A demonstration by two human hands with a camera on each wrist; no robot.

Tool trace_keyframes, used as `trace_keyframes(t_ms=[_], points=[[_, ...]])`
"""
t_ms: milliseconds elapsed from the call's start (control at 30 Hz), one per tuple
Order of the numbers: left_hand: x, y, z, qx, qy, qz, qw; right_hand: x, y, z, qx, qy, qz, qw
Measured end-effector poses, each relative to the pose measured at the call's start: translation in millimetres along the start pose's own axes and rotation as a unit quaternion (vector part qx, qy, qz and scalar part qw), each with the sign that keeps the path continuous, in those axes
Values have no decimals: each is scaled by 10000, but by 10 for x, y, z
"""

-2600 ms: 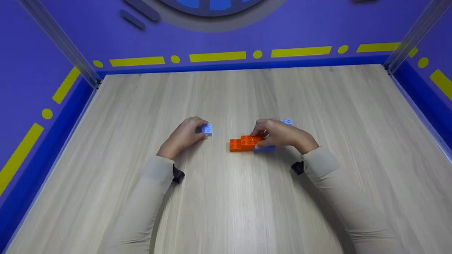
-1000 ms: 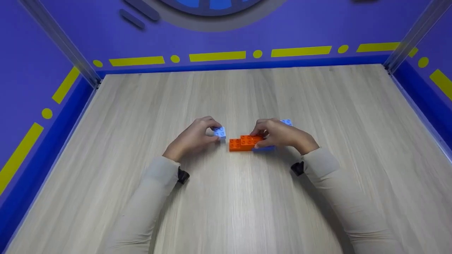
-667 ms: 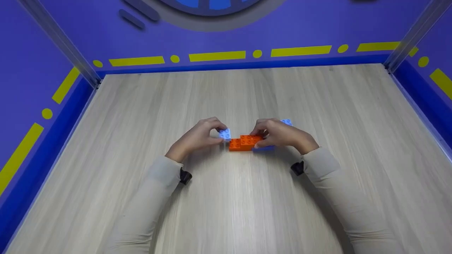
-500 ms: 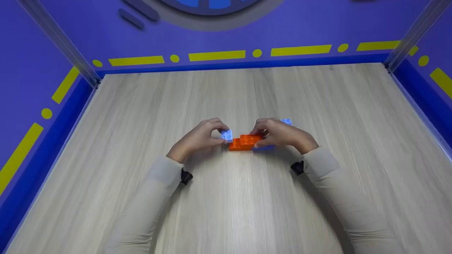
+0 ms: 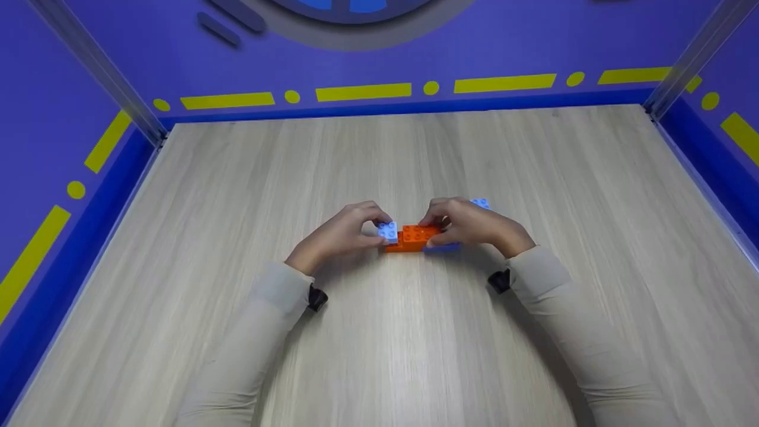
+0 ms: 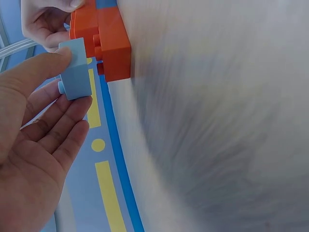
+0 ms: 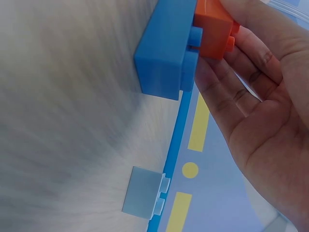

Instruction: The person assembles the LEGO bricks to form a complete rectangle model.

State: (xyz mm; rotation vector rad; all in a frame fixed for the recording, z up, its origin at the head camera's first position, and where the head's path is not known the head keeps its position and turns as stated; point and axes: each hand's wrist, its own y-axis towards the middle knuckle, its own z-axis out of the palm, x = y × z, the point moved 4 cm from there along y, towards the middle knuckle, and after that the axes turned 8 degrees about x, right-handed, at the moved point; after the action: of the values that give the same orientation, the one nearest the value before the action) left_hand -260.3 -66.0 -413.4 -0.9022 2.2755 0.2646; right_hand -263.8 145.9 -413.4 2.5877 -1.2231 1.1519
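My left hand (image 5: 339, 236) pinches a small light blue brick (image 5: 388, 232) between thumb and fingers, studs up. In the head view it overlaps the left end of the lower orange brick (image 5: 394, 249); in the left wrist view a narrow gap shows between the light blue brick and that brick's studs. My right hand (image 5: 471, 222) grips the upper orange brick (image 5: 414, 235) by its sides. This brick bridges the lower orange brick and a darker blue brick (image 7: 164, 53), both on the table. My right fingers partly cover its right end in the head view.
A second light blue brick (image 7: 142, 193) stands on the wooden table (image 5: 379, 356), behind my right hand and partly hidden by it in the head view. Purple-blue walls with yellow marks (image 5: 363, 92) enclose the table at the back and both sides.
My left hand has carried the light blue brick rightward from beside the orange bricks to over the left end of the lower one. The right hand has kept its hold and place.
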Motion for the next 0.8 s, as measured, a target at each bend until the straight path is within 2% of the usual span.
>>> trace_keyframes(t_ms=[367, 800], points=[[-9, 40, 45, 165, 45, -402, 9990, -2, 8, 3, -36, -46, -102, 9999], [2, 78, 83, 215, -3, -281, 9994, -26, 17, 9, -20, 27, -84, 10000]])
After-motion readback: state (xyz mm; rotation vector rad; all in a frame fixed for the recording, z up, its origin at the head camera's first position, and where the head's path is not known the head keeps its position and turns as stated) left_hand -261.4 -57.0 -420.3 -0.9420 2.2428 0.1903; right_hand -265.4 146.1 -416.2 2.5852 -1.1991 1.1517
